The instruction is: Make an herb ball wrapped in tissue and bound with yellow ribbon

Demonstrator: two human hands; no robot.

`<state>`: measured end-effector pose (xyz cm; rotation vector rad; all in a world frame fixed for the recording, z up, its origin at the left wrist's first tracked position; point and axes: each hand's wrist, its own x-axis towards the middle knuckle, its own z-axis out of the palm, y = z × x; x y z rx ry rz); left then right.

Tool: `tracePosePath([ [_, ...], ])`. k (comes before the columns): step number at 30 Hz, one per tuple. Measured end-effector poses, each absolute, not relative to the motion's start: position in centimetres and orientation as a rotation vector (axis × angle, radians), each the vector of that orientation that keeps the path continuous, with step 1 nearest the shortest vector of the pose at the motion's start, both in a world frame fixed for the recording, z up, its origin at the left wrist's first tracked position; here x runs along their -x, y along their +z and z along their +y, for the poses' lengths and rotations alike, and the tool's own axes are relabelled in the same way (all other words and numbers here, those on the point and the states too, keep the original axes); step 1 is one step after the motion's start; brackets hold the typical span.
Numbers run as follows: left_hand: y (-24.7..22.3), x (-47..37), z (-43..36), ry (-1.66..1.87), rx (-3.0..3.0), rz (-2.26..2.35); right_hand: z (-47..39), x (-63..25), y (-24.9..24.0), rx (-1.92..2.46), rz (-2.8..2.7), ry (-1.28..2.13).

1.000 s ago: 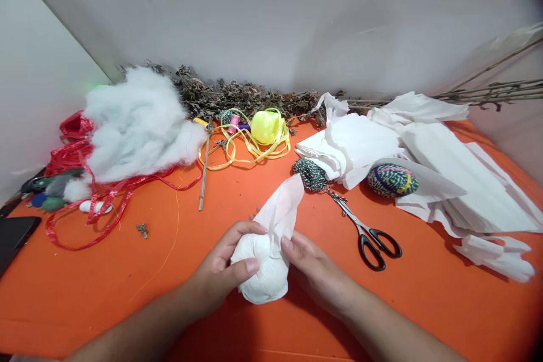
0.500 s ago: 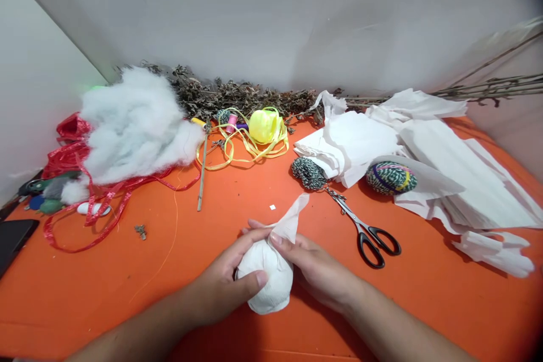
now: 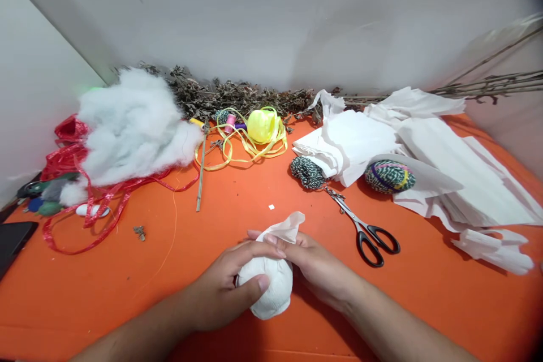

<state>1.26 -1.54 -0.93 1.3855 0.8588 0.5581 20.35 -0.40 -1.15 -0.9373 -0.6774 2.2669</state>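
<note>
Near the table's front edge, a round bundle wrapped in thin white paper (image 3: 275,291) sits between my two hands. My left hand (image 3: 231,280) curls round its left side, thumb on the front and index finger across the top. My right hand (image 3: 316,266) holds the upper right side, its thumb pressed against the paper beside my left fingertip. Above the fingers a loose paper tail (image 3: 288,229) sticks up and leans right. What lies inside the wrapping is hidden, as are most of my right fingers. Scissors with black handles (image 3: 365,233) lie to the right.
White fibre stuffing (image 3: 131,130) and red ribbon (image 3: 123,195) lie on the left. Yellow ribbon (image 3: 263,127) and dried stalks (image 3: 237,99) are at the back. Dark green-and-white yarn (image 3: 307,173), a yarn-wound ball (image 3: 386,176) and white paper sheets (image 3: 449,164) occupy the right.
My left index finger has moved right over the bundle's top to meet my right thumb. The paper tail has dropped lower and folded over, where before it stood taller.
</note>
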Motion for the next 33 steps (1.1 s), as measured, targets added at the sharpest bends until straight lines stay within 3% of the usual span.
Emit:
tracePosePath([
  [9, -1.7, -1.5, -1.7, 0.527, -1.216, 0.942, -0.4, -20.5, -0.8, 0.963, -0.629, 2.203],
  [18, -1.6, -2.1, -1.6, 0.578, -0.976, 0.958, -1.6, -19.8, 0.0, 1.067, -1.066, 1.861],
  [21, -1.4, -2.1, -1.7, 0.668, -0.888, 0.931, -2.3, -19.8, -0.5, 1.098, -1.332, 1.639],
  [28, -2.0, -1.8, -1.4, 0.726, -0.78, 0.834, -2.0, -20.7, -1.1, 0.905, -2.198, 0.779],
  [33, -2.0, -1.8, -1.2, 0.737, -0.632, 0.871, -1.5, -20.6, -0.8, 0.87, -2.469, 0.496],
])
